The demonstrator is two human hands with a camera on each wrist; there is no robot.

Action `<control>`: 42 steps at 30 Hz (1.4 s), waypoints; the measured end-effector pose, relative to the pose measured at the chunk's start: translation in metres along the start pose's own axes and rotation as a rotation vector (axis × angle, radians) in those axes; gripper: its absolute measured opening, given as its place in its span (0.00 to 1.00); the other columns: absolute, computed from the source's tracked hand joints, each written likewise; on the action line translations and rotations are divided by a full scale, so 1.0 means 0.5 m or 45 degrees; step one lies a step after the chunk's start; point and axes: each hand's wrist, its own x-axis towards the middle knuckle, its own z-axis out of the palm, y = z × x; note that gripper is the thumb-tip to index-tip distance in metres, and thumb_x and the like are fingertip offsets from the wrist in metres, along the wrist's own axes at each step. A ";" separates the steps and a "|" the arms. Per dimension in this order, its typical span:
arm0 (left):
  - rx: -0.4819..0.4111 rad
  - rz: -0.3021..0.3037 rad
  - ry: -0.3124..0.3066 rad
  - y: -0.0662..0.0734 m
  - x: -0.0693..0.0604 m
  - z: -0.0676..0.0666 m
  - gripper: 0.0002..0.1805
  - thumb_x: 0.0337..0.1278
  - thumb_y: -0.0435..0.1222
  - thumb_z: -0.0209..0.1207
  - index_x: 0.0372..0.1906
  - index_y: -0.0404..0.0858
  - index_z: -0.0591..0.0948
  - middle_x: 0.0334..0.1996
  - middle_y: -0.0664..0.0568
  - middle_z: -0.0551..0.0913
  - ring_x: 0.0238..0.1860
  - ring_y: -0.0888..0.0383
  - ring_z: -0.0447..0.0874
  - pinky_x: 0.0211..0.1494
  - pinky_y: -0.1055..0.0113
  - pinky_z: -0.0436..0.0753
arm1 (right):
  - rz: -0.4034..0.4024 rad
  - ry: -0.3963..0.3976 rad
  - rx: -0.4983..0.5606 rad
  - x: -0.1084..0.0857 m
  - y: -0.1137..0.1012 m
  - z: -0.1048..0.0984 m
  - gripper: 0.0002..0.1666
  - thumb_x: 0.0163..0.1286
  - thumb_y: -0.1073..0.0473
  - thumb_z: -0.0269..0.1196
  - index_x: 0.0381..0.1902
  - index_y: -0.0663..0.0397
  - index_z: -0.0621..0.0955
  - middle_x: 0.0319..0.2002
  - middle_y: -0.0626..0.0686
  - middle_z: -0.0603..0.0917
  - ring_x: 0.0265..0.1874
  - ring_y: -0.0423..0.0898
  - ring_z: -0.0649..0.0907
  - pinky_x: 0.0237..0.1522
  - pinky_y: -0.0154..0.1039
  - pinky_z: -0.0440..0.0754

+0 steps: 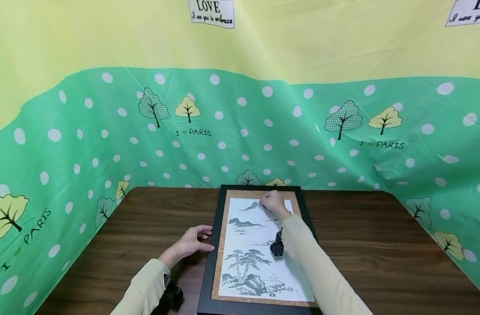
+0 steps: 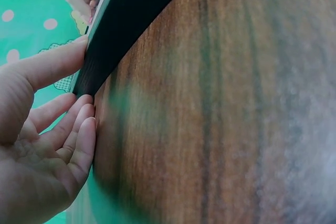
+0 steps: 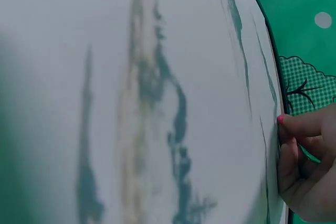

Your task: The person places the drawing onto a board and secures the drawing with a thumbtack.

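A sheet of white paper [image 1: 248, 236] printed with a grey-green landscape of hills and pines lies on a cork board [image 1: 220, 262] in a black frame [image 1: 214, 245]. Near the sheet's top edge, my right hand [image 1: 273, 204] pinches a small pink push pin [image 3: 281, 119] between thumb and finger. Whether its point is in the cork is hidden. My left hand [image 1: 191, 241] rests against the frame's left edge. In the left wrist view its thumb [image 2: 58, 64] and fingertips touch the frame's side, loosely extended.
The framed board lies on a dark wood-grain table [image 1: 366, 245], reaching its back edge. Behind hangs a green and yellow cloth [image 1: 263, 127] with dots and trees. Black wrist cameras sit on both forearms, the right one [image 1: 277, 245] above the paper.
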 end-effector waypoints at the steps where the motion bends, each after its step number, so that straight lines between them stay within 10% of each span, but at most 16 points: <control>1: 0.000 0.004 0.000 0.001 0.000 0.000 0.32 0.38 0.28 0.69 0.54 0.26 0.71 0.47 0.39 0.77 0.44 0.50 0.73 0.44 0.61 0.77 | 0.013 0.007 0.003 0.000 0.000 0.001 0.21 0.59 0.63 0.58 0.07 0.58 0.71 0.11 0.48 0.69 0.16 0.44 0.63 0.21 0.35 0.63; 9: -0.011 0.019 -0.009 0.006 -0.002 0.001 0.32 0.38 0.28 0.68 0.54 0.25 0.71 0.47 0.38 0.77 0.44 0.49 0.73 0.44 0.61 0.77 | 0.035 0.092 0.035 -0.007 0.004 -0.002 0.06 0.57 0.66 0.62 0.24 0.62 0.84 0.31 0.56 0.84 0.31 0.50 0.81 0.31 0.39 0.78; 17: 0.009 0.014 -0.010 0.002 -0.002 0.002 0.32 0.37 0.29 0.69 0.53 0.26 0.72 0.45 0.40 0.77 0.43 0.50 0.74 0.44 0.61 0.77 | -0.046 -0.104 0.179 -0.021 0.017 -0.043 0.09 0.63 0.67 0.57 0.39 0.66 0.81 0.36 0.59 0.81 0.26 0.45 0.76 0.25 0.34 0.75; 26: 0.033 0.015 -0.026 0.002 0.001 0.001 0.32 0.37 0.30 0.69 0.53 0.26 0.72 0.45 0.42 0.77 0.43 0.50 0.74 0.45 0.60 0.76 | -0.280 -0.153 0.012 -0.054 0.040 -0.123 0.11 0.62 0.64 0.59 0.39 0.67 0.81 0.33 0.56 0.81 0.29 0.47 0.77 0.29 0.36 0.75; 42: 0.042 0.028 -0.027 -0.004 0.005 -0.003 0.33 0.37 0.30 0.70 0.53 0.26 0.71 0.45 0.43 0.77 0.43 0.51 0.74 0.45 0.60 0.76 | -0.368 -0.151 0.000 -0.120 0.116 -0.240 0.11 0.61 0.65 0.60 0.40 0.69 0.79 0.34 0.58 0.80 0.31 0.53 0.78 0.30 0.40 0.78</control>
